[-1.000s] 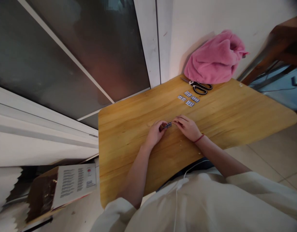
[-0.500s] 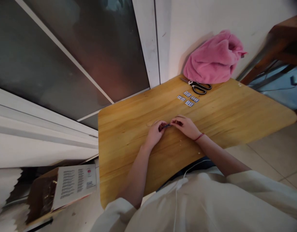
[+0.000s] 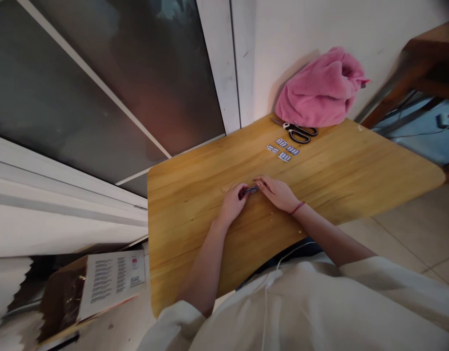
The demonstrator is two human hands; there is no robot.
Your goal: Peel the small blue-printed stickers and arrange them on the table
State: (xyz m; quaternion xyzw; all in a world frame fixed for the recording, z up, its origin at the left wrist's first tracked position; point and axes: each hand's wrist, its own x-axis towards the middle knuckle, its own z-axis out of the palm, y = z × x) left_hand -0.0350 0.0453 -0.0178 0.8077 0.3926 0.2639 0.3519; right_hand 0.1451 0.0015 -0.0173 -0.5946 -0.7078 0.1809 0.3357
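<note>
A small flat piece with blue and white markings is pinched between the thumb and fingers of my left hand, just above the table. My right hand, with a red cord round its wrist, has its fingers loosely stretched out at the piece's right end. Its fingertips are close to that end; whether they touch it I cannot tell. Farther back lie several similar small blue-and-white pieces in a loose group. Black-handled scissors rest behind them.
A pink plush cloth bundle sits at the back of the wooden table, against the wall. Tiny white crumbs lie near the front edge. An open cardboard box stands on the floor at left, below the sliding glass door.
My right fingers have loosened from their pinch and straightened, so more of the small piece shows. My left hand keeps its hold. The pieces on the table stay put.
</note>
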